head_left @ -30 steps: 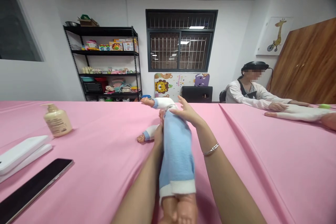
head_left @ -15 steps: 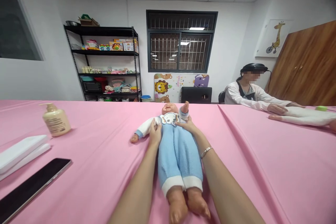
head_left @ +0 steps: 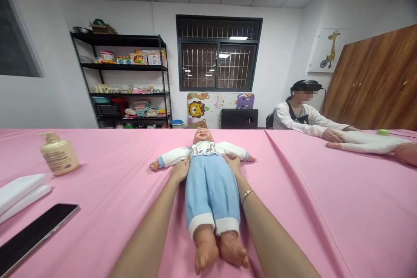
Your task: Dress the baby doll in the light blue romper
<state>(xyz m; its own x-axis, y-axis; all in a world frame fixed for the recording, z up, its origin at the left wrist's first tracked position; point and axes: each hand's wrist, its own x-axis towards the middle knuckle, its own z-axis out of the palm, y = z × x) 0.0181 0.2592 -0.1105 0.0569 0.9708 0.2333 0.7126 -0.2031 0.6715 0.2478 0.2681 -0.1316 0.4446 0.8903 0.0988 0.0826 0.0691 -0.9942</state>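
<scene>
A baby doll (head_left: 211, 178) lies on its back on the pink tablecloth (head_left: 107, 208), feet towards me. It wears light blue overalls with an elephant face on the bib and white sleeves with blue cuffs. Both its arms are spread out to the sides. My left hand (head_left: 180, 169) grips the doll's side at the waist, just below its sleeve. On the opposite side my right hand (head_left: 232, 164) holds the waist in the same way, a bracelet on that wrist. My fingertips are partly hidden against and under the doll's body.
At left stand a beige pump bottle (head_left: 59, 155), folded white cloths (head_left: 22, 193) and a phone (head_left: 39, 236). Across the table to the right, a person (head_left: 301, 110) handles another doll (head_left: 371, 142). Behind are a black shelf (head_left: 120, 67) and a wooden cabinet (head_left: 374, 78).
The doll's arm on the right, raised before, now rests outstretched on the table. My hands have moved slightly down its sides. The whole view has shifted a little.
</scene>
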